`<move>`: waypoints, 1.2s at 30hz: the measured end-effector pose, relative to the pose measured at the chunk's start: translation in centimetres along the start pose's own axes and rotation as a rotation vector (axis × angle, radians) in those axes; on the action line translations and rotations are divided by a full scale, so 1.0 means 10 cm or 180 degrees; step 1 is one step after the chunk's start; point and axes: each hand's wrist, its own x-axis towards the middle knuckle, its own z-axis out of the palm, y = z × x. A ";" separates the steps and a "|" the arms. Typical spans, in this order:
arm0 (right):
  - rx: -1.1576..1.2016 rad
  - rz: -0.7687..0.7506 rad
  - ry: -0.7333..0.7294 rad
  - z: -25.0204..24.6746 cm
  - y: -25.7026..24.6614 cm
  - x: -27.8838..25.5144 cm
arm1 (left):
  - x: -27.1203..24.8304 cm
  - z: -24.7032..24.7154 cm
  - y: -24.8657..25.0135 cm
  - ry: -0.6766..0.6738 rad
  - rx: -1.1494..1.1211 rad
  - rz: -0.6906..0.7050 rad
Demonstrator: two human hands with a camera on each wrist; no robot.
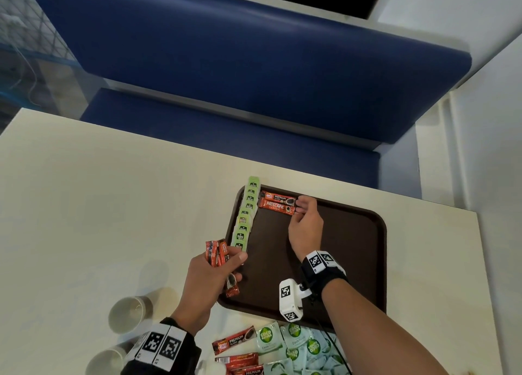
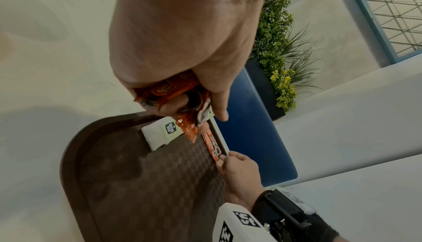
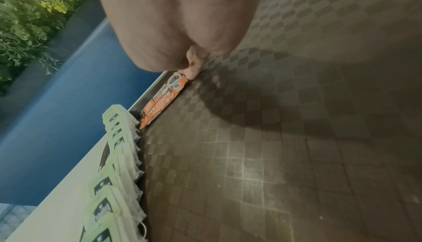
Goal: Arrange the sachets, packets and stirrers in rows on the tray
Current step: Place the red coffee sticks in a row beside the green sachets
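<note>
From the head camera, a dark brown rectangular plastic tray (image 1: 353, 261) sits on a cream table (image 1: 99, 205). Along the tray's left edge runs a row of overlapping pale green tea-bag sachets (image 1: 245, 216). At the far left corner lie two orange-red coffee stick packets side by side: a Premium Classic packet (image 1: 278, 198) against the far rim and a Nescafe Classic packet (image 1: 275, 206) just beside it. The right hand (image 1: 306, 227) rests over the tray, its fingertips (image 1: 300, 208) pinching the right end of the Nescafe packet. The left hand (image 1: 210, 281) hovers at the tray's near left corner, fingers and thumb clenched around a bunch of red coffee stick packets (image 1: 219, 253).

Only this view shows what lies off the tray: more loose red coffee packets (image 1: 234, 343) and a heap of white-and-green Coco sachets (image 1: 296, 346) at the near table edge, plus two grey paper cups (image 1: 128, 314) to the left.

The left wrist camera alone shows the curled fingers wrapped round the bunch from below, and the tray's checkered texture. The right wrist camera shows the palm from behind with one fingertip (image 3: 191, 72) on the packet's end; the other fingers are hidden.
</note>
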 end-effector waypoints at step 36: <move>0.1257 0.0329 -0.1945 -0.39 -0.64 -0.99 | 0.07 0.19 0.12 0.0013 -0.0129 0.0069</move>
